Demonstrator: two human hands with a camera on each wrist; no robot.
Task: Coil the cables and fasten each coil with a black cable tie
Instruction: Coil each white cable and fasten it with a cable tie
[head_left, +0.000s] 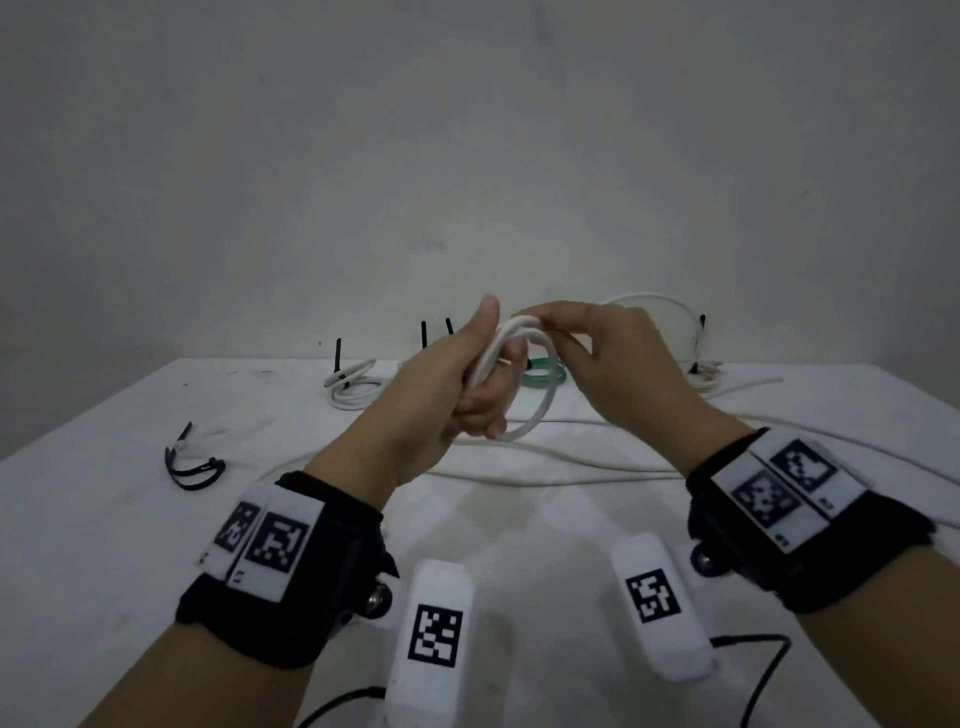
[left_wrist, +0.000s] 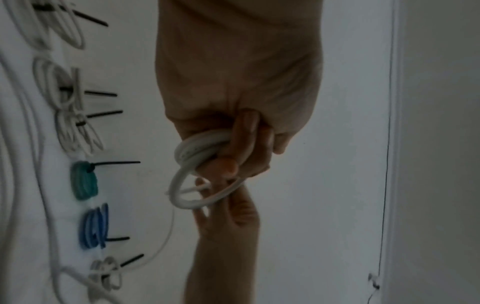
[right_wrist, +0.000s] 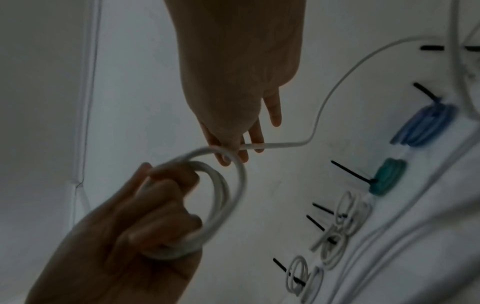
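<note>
The left hand (head_left: 457, 384) is up in the air over the middle of the white table (head_left: 130, 519), and its fingers are curled tight around a white cable coil (head_left: 519, 384) with a few round loops. The thumb sticks up at 12 o'clock and the loops hang down toward 5 o'clock. The right hand (head_left: 613, 358) is just beside it at 3 o'clock and pinches the loose white cable where it comes to the top of the coil; from the right wrist view the thumb and first fingers are closed on it while the little finger points out straight. The tips of those pinching fingers are partly hidden behind the cable, so how hard they squeeze is hard to tell. The rest of the cable (head_left: 545, 467) runs down and snakes along the table under both hands, and its far end is cut off at the right edge. At the back of the table, around 12 o'clock, sits a row of done coils with black ties sticking up: a teal coil (head_left: 543, 375) half hidden behind the hands, a blue coil (left_wrist: 94, 228) seen only from the wrist cameras, and some white coils (head_left: 350, 382). The wrist pictures are dim and blurry. Spare black cable ties (head_left: 189, 462) lie on the table at 9 o'clock.
</note>
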